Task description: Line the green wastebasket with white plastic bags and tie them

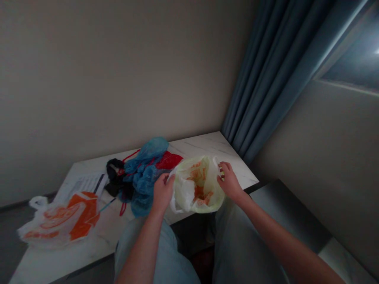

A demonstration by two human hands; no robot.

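A pale yellowish-white plastic bag (217,195) is held with its mouth spread wide, above the front edge of the white table (204,142). Orange print or orange material shows inside it; which of the two I cannot tell. My left hand (163,191) pinches the left side of the rim. On the right side of the rim, the fingers of my right hand (229,179) are curled round the plastic. Just beyond my left hand lies a heap of crumpled blue plastic bags (145,179), with a red bag (169,159) beside it.
At the left, a white plastic bag with orange print (63,221) lies flat near a printed paper (81,185) and a thin blue stick (107,205). Black bags (115,169) adjoin the blue heap. Blue curtains (266,79) hang behind the table's right end.
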